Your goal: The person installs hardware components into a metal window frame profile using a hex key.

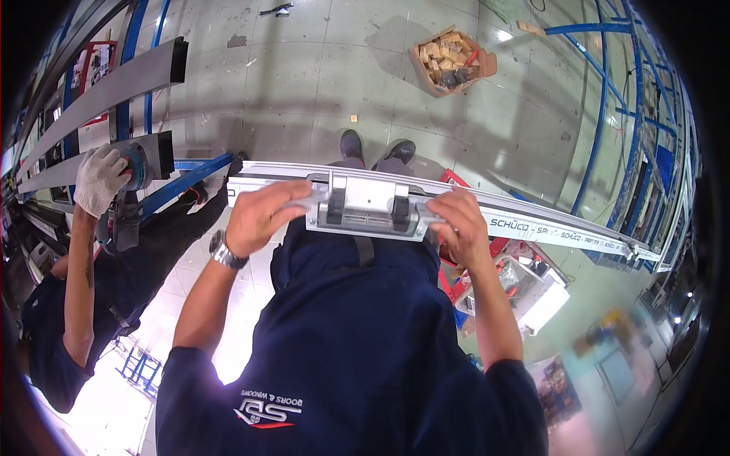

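Note:
A long aluminium profile with printed SCHÜCO film runs across in front of my waist. A silver drilling-jig-like metal fixture with black blocks and a clear-looking lower part sits on the profile. My left hand, with a watch on its wrist, is closed on the fixture's left end. At the opposite end, my right hand pinches the fixture between thumb and fingers. The fixture's underside is hidden.
At the left, a co-worker's gloved hand holds a round-headed power tool against a grey profile. A cardboard box of wooden blocks lies on the floor. Blue racks stand right; a red-and-white tool cart is behind the profile's right side.

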{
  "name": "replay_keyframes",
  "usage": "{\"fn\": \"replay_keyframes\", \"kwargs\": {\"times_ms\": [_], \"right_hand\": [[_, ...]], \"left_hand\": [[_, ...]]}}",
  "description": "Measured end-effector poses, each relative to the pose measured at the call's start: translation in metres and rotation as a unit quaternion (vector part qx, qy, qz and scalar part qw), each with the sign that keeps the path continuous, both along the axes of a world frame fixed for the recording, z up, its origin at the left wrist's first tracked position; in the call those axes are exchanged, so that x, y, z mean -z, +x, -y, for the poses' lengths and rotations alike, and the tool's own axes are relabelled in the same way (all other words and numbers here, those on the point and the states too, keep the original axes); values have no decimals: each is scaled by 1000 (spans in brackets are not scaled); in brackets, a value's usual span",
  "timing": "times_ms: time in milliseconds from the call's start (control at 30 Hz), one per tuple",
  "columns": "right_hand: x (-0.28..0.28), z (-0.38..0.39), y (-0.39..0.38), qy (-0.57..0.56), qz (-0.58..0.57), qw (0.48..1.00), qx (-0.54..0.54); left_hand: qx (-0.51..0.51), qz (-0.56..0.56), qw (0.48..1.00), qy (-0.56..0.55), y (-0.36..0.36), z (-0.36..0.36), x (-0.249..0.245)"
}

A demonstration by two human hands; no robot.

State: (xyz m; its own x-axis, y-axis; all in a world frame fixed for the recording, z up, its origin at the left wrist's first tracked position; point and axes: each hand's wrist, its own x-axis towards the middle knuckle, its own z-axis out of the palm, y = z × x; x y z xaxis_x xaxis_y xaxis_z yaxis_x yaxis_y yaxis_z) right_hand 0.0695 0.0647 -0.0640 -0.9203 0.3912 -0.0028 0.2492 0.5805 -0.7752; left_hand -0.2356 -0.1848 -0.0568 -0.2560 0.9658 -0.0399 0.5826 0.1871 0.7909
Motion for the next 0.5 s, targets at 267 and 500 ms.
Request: {"fn": "replay_keyframes", "kwargs": {"times_ms": [267,500], "right_hand": [[14,-29,-33,-255,175,948,74],[-25,-14,-39,-235,59,970,-8]], "left_hand": [[-85,194,952,-221,-19,-49,10],[-47,37,998,24,5,-39,-24]]}}
